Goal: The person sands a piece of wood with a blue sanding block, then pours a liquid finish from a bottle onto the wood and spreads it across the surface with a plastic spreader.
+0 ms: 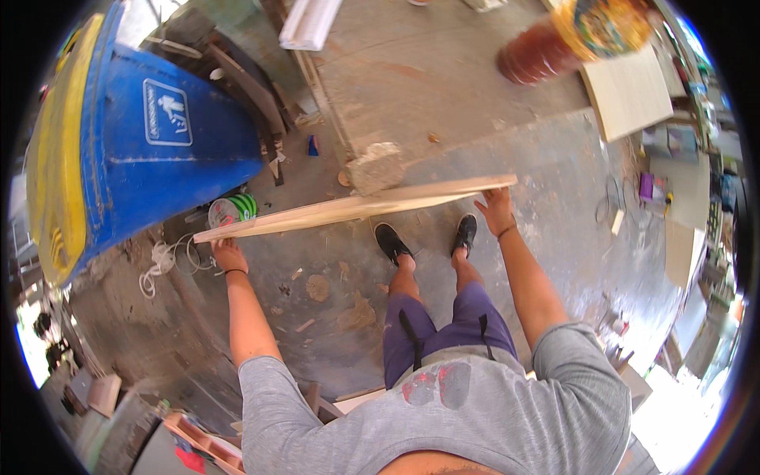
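Observation:
A long, pale wooden board spans the space before my legs, seen nearly edge-on, its right end higher in the picture than its left. My left hand grips the board's left end from the near side, with fingertips partly hidden by the wood. At the opposite end my right hand has its fingers on the near edge, the thumb apart. Just behind the board's middle is a rough stone-like block, and the board hides its lower part.
A big blue bin with a yellow lid stands at left. Near my left hand lie a green-rimmed round container and a white cord. A reddish-brown container and a pale wood panel are at far right. Scraps litter the floor.

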Tool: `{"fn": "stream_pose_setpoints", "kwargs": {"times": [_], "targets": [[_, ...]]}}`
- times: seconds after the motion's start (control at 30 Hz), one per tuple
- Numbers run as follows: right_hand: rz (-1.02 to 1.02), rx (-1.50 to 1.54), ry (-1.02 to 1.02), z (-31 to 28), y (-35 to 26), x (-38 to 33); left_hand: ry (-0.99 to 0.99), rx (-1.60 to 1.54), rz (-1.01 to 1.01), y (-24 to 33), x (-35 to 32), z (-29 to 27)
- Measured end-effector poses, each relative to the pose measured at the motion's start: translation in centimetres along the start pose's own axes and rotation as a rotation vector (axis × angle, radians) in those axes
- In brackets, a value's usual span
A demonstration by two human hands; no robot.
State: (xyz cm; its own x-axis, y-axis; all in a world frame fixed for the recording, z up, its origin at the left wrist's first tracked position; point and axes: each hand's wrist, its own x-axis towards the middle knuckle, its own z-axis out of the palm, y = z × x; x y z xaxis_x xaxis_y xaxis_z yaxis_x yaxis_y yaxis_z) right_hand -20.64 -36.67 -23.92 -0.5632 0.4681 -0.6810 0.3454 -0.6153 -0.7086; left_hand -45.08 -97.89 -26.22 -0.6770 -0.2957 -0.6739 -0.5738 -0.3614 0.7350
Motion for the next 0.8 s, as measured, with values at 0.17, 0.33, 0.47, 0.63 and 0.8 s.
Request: {"fn": "stream_pose_setpoints", "kwargs": {"times": [0.17,0.33,0.47,0.63,0.8], "targets": [[-0.055,-0.059,0.152,-1.2,-2.1,-1.4,-0.034,-0.248,0.000,2.4,-4.7,2.3],[-0.145,-0.202,0.296,-7.1,-4.1,-7.1,0.040,-0.108,-0.078,-0.1,-11.8,4.0],[-0.169,0.168,0.295,-13.2,-5.2,-13.4,-0.049,0.124,-0.365,-9.4,-19.3,1.2],[-0.251,0.499,0.119,-17.5,-9.7,-19.7,-0.162,0.270,-0.632,-18.8,-32.1,4.5],[-0.422,0.749,-0.022,-22.3,-14.0,-24.3,-0.487,0.408,-0.570,-21.4,-39.4,15.1]]}}
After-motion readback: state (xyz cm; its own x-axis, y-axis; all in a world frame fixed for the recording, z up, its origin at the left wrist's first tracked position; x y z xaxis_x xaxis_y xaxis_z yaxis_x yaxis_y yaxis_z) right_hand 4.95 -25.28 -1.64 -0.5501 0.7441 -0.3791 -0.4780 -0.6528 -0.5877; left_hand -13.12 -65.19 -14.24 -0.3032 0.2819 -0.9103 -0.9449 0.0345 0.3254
